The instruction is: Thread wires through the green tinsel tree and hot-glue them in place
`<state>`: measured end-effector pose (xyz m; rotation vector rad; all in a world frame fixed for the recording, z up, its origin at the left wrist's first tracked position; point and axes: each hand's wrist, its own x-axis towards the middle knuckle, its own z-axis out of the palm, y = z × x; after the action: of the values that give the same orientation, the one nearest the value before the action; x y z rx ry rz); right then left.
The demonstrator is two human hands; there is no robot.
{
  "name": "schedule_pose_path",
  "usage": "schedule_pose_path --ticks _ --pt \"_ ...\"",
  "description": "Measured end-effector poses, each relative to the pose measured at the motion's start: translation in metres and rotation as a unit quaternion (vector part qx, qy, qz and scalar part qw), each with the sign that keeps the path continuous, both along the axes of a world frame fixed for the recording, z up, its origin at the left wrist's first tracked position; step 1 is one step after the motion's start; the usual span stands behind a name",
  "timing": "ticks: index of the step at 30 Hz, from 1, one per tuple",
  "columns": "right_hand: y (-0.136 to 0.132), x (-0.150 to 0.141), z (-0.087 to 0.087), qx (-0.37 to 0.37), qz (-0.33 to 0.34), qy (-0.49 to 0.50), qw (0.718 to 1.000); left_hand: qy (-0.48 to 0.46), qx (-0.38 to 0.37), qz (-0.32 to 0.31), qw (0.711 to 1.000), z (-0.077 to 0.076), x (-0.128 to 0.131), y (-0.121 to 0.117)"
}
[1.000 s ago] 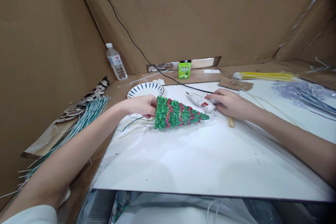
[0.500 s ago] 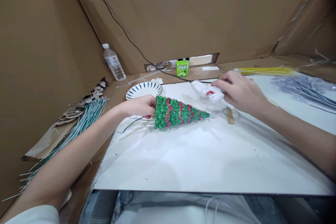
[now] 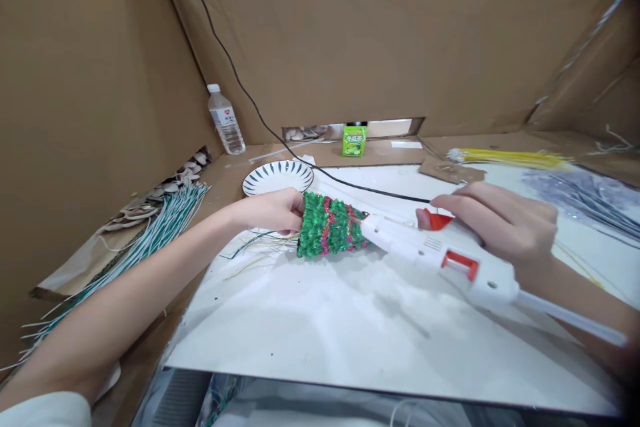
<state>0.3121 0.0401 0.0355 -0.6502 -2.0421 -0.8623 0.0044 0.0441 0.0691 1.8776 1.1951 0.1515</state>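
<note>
A small green tinsel Christmas tree (image 3: 313, 227) with red garland lies on its side, its wide base gripped by my left hand (image 3: 277, 211). Its tip is hidden behind the nozzle of a white hot glue gun (image 3: 415, 240) with a red trigger. My right hand (image 3: 505, 227) is closed around the glue gun's handle, and a glue stick pokes out of the rear. Whether the nozzle touches the tree I cannot tell. Thin green and gold strands (image 3: 260, 250) lie just left of the tree's base.
Behind my left hand is a striped plate (image 3: 277, 173). A water bottle (image 3: 227, 123) and a green packet (image 3: 354, 140) stand farther back. Green and white strands (image 3: 155, 233) lie left, yellow strands (image 3: 515, 158) right. A black cable (image 3: 240, 77) hangs across the cardboard wall (image 3: 350, 33).
My right hand has lifted the glue gun off the board and swung it toward me, its nozzle now at the tree. My left hand keeps hold of the tree. The view has shifted slightly.
</note>
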Motion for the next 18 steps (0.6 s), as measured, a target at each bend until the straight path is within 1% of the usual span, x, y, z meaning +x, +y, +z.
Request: schedule_pose_path --ticks 2,4,9,12,15,18 --pt "0.001 0.0007 -0.0025 0.02 0.027 -0.004 0.999 0.002 0.003 0.003 1.0 -0.0001 -0.0001 -0.0003" --pt "0.002 0.0007 -0.0053 0.028 0.037 -0.011 0.999 0.002 0.006 0.004 1.0 0.0004 -0.0001 -0.0006" --pt "0.0004 -0.0028 -0.0102 0.032 0.026 -0.029 0.999 0.005 0.017 0.006 1.0 0.0018 0.0003 -0.0015" --pt "-0.0016 -0.0055 -0.0107 0.022 0.021 -0.034 0.999 0.013 0.022 0.018 0.999 0.0026 0.0006 -0.0027" --pt "-0.0028 -0.0074 -0.0098 0.021 0.017 -0.038 0.999 0.014 0.013 0.036 0.999 0.0033 0.0014 -0.0038" --pt "-0.0041 -0.0086 -0.0082 0.027 0.013 -0.043 0.999 0.006 0.003 0.041 0.999 0.0034 0.0019 -0.0042"
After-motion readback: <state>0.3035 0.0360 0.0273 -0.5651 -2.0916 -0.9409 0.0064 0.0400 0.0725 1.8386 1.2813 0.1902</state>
